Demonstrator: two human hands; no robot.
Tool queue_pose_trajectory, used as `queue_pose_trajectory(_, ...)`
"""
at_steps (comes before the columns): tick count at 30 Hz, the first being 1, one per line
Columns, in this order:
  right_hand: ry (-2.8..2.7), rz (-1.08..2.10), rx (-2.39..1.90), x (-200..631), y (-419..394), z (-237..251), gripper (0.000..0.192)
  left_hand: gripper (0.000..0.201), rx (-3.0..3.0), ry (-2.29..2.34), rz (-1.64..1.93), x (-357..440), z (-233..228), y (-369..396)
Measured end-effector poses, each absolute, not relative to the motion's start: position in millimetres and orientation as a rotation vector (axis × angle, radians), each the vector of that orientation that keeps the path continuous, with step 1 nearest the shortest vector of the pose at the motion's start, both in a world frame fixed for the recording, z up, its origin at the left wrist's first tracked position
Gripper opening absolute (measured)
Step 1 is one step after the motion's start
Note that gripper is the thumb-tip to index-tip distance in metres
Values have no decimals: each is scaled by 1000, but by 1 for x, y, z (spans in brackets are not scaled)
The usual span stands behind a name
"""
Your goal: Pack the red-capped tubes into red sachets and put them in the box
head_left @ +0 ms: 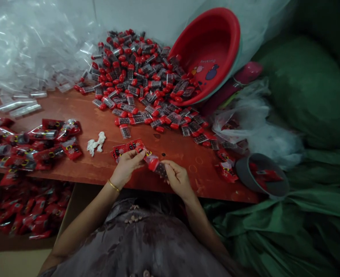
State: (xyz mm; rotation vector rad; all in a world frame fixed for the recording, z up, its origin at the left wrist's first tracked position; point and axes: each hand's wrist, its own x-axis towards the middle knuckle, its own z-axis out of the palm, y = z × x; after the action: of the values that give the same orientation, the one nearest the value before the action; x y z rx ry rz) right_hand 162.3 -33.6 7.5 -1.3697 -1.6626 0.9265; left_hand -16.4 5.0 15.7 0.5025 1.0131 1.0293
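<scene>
My left hand (126, 167), with a gold bangle at the wrist, pinches a small red printed packet (147, 153) near the table's front edge. Between thumb and fingers of my right hand (179, 180) is a small clear bottle (160, 168) with dark contents and a red cap. The cap end points at the packet and meets its clear part; how far it sits inside I cannot tell. Flat red packets (122, 149) lie on the table just beyond my left fingers. Farther back spreads a large heap of similar red-capped bottles (129, 77).
A red basin (216, 42) leans at the back right. Filled red packets (40, 140) lie at the left, above a box (28, 207) of more. Clear tubes (21, 107) and white scraps (96, 144) share the reddish table (86, 107). A grey tub (244, 171) stands right.
</scene>
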Motion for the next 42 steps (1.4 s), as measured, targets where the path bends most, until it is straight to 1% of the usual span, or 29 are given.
queue_pose_trajectory(9, -1698, 876, -1375, 165, -35, 5, 28, 37, 817, 1052, 1050, -17, 16, 7)
queue_pose_trajectory(17, -1594, 1013, -1376, 160, -36, -2, 30, 34, 851, 1042, 1079, -4, 10, 0)
queue_pose_trajectory(20, -1491, 1065, -1392, 157, -38, -6, 33, 37, 782, 1031, 1076, 3, 7, -4)
queue_pose_trajectory(26, -1413, 856, -1500, 145, -42, -19, 32, 41, 603, 1018, 1064, 12, 2, -9)
queue_pose_trajectory(28, -1403, 907, -1507, 142, -40, -20, 32, 41, 542, 1033, 1049, 12, 1, -9)
queue_pose_trajectory(30, -1400, 1031, -1494, 140, -36, -19, 32, 40, 476, 1033, 1030, 12, -1, -8)
queue_pose_trajectory(32, -1416, 1098, -1470, 138, -31, -18, 29, 38, 441, 1020, 1059, 13, -2, -7)
queue_pose_trajectory(35, -1367, 1031, -1441, 132, -27, -18, 23, 36, 452, 988, 1117, 16, -3, -10)
queue_pose_trajectory(38, -1255, 964, -1415, 126, -29, -23, 19, 37, 468, 939, 1090, 20, -1, -12)
queue_pose_trajectory(42, -1362, 856, -1355, 122, -35, -29, 14, 36, 445, 899, 1149, 21, 2, -9)
